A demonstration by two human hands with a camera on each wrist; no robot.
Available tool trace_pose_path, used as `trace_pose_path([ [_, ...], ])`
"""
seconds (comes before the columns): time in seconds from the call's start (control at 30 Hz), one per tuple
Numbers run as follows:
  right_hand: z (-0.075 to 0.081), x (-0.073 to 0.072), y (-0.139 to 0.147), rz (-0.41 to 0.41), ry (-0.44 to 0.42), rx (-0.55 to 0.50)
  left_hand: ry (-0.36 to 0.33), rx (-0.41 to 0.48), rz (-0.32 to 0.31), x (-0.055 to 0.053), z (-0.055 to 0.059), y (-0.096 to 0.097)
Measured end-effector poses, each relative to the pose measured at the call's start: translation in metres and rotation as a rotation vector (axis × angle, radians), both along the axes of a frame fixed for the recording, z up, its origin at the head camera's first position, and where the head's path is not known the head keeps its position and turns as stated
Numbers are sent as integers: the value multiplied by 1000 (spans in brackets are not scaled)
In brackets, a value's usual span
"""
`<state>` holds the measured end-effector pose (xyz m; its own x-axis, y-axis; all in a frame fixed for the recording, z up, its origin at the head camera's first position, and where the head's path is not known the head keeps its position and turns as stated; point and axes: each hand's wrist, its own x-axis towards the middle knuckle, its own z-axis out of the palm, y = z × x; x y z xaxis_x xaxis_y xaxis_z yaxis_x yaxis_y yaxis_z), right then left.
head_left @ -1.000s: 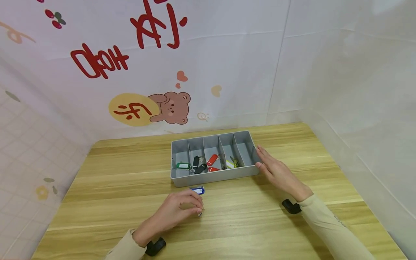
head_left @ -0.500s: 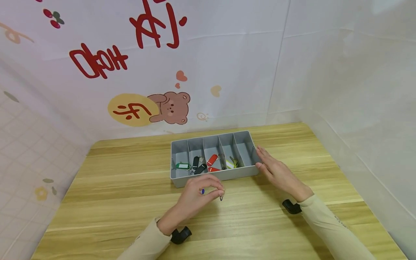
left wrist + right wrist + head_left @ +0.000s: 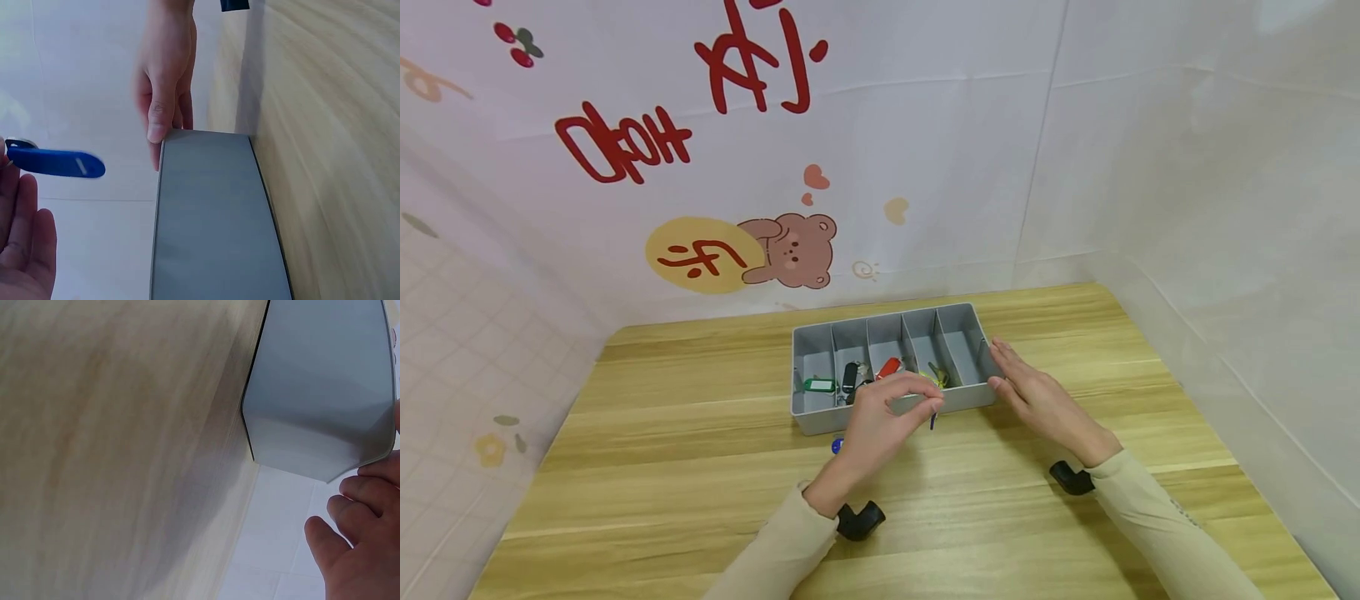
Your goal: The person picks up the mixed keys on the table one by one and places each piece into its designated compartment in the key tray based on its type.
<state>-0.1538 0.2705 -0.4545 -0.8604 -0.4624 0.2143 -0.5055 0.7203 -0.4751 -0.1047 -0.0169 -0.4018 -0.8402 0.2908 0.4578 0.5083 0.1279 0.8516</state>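
My left hand [image 3: 883, 425] is raised in front of the grey divided box [image 3: 895, 408]. Thumb and forefinger pinch a blue key tag [image 3: 59, 162] by its ring end, and the tag sticks out edge-on in the left wrist view. A second blue key tag [image 3: 837, 446] lies on the table, partly hidden by that wrist. With its fingers extended, my right hand [image 3: 1041, 404] rests against the box's right end. Inside the box are a green key tag [image 3: 819, 385], black key tags [image 3: 850, 377], a red key tag [image 3: 889, 367] and a yellow one [image 3: 934, 379], partly hidden.
The box stands on a wood-grain table [image 3: 685, 417], with several compartments side by side. Nothing lies in its rightmost compartment. A white printed wall sheet [image 3: 940, 167] rises behind the table, and pale sheets flank both sides.
My left hand has lifted the blue key tag off the table and carried it right and forward toward the box. The right hand has stayed against the box.
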Motion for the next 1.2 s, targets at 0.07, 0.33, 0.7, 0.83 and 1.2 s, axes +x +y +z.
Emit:
trace_pose_path([
  [0.07,0,0,0,0,7,-1,-10,-1,20,-4,0,5],
  [0.33,2,-1,1,0,-14,2,-9,-26,55,-21,0,33],
  [0.7,1,1,1,10,14,-22,13,-108,124,-44,8,67],
  [0.83,1,1,2,11,29,-26,18,-131,146,-52,8,76],
  [1.2,3,1,0,8,0,-20,-40,-191,175,-69,-3,82],
])
